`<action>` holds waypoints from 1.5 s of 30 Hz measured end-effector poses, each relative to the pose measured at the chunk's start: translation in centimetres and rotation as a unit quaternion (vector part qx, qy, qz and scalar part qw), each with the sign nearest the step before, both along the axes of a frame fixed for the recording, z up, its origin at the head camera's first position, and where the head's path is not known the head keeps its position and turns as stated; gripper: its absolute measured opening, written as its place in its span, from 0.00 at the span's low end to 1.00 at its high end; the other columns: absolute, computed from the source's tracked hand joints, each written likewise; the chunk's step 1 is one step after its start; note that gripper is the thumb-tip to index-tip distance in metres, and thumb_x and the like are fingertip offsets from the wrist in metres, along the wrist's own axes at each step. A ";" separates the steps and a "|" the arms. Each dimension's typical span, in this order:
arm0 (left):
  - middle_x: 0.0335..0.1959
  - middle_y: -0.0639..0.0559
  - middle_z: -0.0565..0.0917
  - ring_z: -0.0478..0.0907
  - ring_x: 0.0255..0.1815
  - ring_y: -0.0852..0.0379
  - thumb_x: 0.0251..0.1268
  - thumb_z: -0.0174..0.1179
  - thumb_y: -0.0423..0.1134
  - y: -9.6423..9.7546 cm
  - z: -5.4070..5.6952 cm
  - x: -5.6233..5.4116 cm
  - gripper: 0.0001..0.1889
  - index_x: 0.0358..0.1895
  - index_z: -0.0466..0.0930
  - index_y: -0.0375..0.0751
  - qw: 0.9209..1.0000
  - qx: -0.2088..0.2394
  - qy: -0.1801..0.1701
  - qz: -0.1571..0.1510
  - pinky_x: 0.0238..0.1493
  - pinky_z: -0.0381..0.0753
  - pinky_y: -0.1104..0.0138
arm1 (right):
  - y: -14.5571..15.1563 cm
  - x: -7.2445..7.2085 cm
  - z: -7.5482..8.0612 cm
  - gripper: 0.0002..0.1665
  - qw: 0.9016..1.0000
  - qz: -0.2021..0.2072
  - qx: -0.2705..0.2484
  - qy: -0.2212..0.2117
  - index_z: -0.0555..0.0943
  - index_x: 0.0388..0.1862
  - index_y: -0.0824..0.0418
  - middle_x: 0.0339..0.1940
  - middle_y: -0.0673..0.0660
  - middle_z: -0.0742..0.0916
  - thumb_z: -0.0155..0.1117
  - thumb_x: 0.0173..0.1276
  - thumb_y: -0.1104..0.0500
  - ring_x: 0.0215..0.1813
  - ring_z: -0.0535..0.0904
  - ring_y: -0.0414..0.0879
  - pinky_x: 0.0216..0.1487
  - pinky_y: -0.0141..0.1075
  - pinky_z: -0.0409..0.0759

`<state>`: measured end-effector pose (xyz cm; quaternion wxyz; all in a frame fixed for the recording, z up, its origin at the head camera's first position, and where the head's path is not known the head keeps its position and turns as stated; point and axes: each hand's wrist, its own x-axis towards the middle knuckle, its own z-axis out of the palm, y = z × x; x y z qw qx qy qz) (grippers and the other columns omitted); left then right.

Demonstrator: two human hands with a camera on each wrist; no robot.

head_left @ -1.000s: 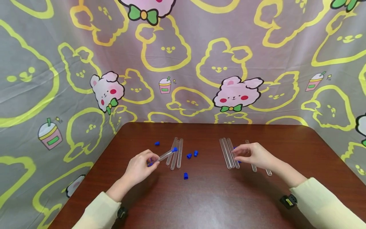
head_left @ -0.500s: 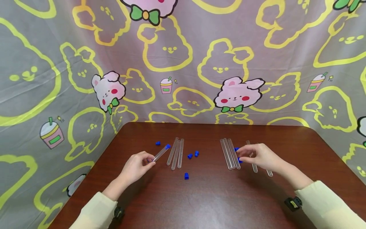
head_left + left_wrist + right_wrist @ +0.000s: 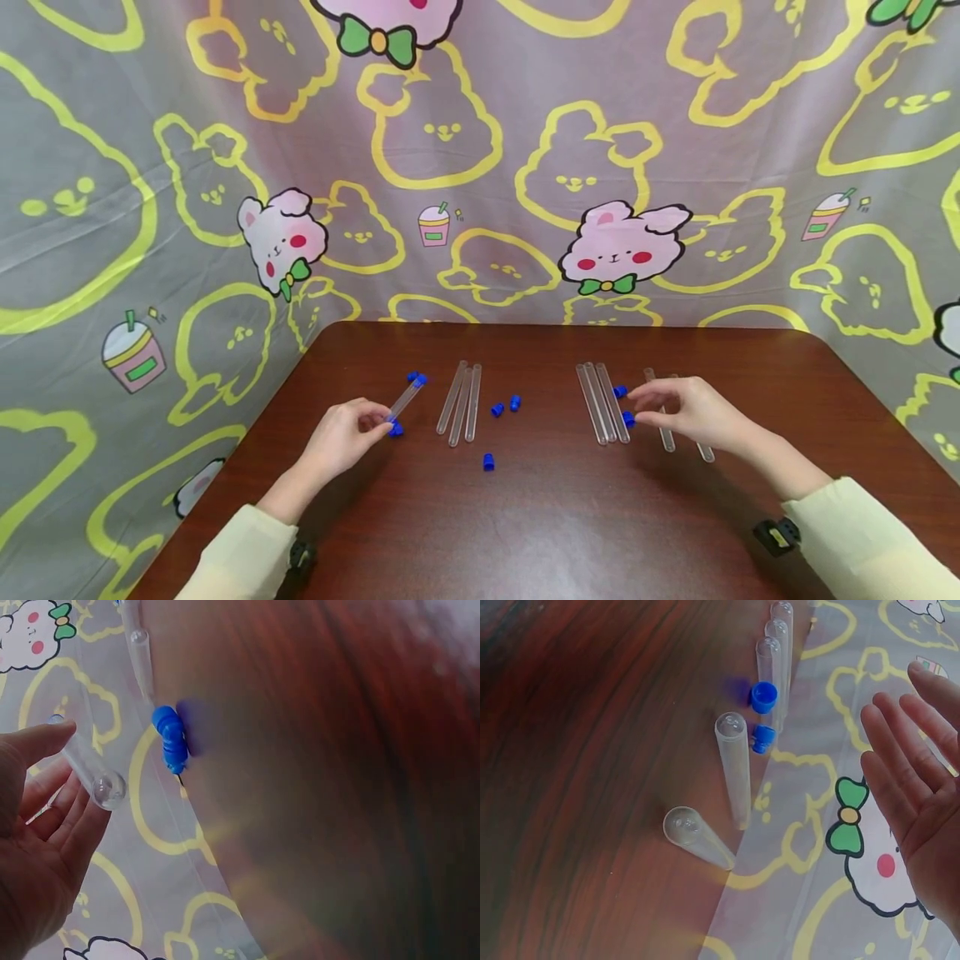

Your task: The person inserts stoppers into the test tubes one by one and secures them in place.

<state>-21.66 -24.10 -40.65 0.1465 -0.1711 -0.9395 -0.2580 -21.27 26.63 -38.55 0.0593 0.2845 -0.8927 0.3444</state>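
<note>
Left hand (image 3: 341, 437) is pinching a slim, clear, plastic-looking, blue-capped tube (image 3: 406, 401), probably set-down time, so release gently; right hand (image 3: 697, 412) empty, fingers apart.

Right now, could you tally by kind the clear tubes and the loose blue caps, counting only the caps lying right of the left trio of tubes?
Clear tubes: 9 (1 in the left hand, 3 in the left trio, 3 in the right trio, 2 near the right hand)
Loose blue caps: 5 (3 between the trios, 2 right of the right trio)
Total: 14
</note>
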 end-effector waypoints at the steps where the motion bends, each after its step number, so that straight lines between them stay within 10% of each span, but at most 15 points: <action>1: 0.27 0.58 0.80 0.76 0.28 0.59 0.54 0.73 0.34 -0.1 0.0 -0.1 0.07 0.35 0.86 0.41 1.000 -0.001 -0.004 0.005 0.32 0.77 0.64 | 0.1 0.0 0.0 0.17 1.000 0.000 0.001 0.001 0.84 0.47 0.62 0.36 0.48 0.88 0.75 0.57 0.62 0.34 0.82 0.37 0.33 0.35 0.82; 45: 0.21 0.52 0.77 0.72 0.19 0.58 0.55 0.70 0.31 -3.9 -1.9 -3.2 0.18 0.49 0.80 0.31 0.989 -0.035 -0.130 0.052 0.20 0.74 0.65 | 2.9 1.1 -2.0 0.16 0.993 -0.060 0.079 0.069 0.86 0.44 0.60 0.32 0.43 0.86 0.77 0.55 0.61 0.29 0.75 0.33 0.25 0.32 0.74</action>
